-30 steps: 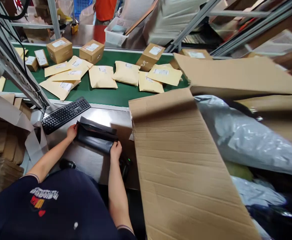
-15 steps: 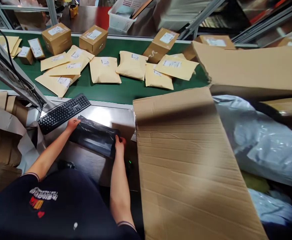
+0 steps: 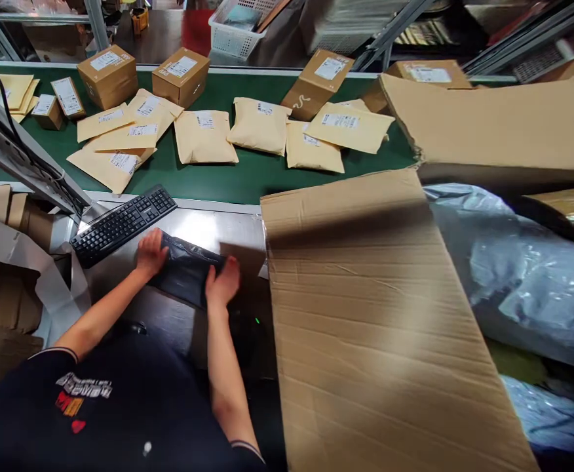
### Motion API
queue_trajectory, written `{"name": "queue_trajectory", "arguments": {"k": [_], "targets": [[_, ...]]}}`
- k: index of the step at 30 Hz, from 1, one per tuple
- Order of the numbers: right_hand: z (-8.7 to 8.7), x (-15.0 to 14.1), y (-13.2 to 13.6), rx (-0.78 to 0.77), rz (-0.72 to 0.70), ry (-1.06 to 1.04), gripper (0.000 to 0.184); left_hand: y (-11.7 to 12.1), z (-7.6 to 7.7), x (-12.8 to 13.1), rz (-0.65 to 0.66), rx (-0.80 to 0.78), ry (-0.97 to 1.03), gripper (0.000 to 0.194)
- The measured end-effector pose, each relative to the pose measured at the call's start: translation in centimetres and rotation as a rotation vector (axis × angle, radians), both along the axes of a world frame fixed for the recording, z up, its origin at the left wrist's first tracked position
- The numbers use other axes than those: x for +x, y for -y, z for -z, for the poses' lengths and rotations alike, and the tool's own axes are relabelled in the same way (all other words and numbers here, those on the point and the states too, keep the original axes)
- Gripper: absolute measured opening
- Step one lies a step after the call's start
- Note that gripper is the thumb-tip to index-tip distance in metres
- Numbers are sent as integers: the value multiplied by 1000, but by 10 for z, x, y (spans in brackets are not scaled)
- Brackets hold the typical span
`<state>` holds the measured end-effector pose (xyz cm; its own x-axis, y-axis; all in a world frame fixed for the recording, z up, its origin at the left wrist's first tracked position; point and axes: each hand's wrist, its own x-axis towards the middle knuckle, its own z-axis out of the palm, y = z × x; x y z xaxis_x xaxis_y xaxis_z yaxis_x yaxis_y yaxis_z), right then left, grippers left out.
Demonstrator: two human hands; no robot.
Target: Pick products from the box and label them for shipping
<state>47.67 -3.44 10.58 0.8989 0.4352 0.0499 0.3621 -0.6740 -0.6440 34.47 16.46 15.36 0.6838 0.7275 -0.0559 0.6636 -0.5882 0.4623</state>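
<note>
A black plastic mailing bag (image 3: 187, 270) is stretched between my two hands over the metal tabletop (image 3: 240, 229). My left hand (image 3: 151, 252) is closed around its left end, close to the black keyboard (image 3: 124, 224). At the right end, my right hand (image 3: 223, 282) grips the bag with the thumb on the near face and the other fingers mostly behind it. Both ends of the bag are partly covered by the hands.
Beyond the tabletop runs a green conveyor belt (image 3: 203, 180) carrying padded envelopes (image 3: 206, 139) and cardboard boxes (image 3: 107, 78). A large cardboard box flap (image 3: 365, 314) rises on my right, with grey plastic-wrapped parcels (image 3: 527, 262) behind it. A metal post (image 3: 31, 141) slants at left.
My hands have come closer together and wrap further over the bag's ends, so less of it shows. The left hand has moved slightly right and the right hand slightly left.
</note>
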Motion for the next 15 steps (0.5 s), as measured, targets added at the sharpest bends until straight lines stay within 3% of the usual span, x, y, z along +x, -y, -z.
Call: {"name": "queue_trajectory", "arguments": {"k": [2, 4, 8, 10, 13, 15], "targets": [[-9, -19, -21, -87, -259, 52, 57, 21, 1, 7, 267, 79, -37, 56], [-11, -30, -36, -187, -371, 21, 54, 32, 6, 10, 353, 62, -101, 54], [1, -21, -23, -246, -223, -53, 63, 19, 14, 2, 180, -113, -190, 72], [3, -12, -3, -117, -141, -116, 75, 12, 11, -10, 101, -254, -192, 80], [-11, 0, 18, 184, -79, -142, 88, 21, 0, -32, 42, -321, -155, 68], [-27, 14, 14, 260, -258, -124, 80, 31, -5, -37, -74, -275, -123, 64]]}}
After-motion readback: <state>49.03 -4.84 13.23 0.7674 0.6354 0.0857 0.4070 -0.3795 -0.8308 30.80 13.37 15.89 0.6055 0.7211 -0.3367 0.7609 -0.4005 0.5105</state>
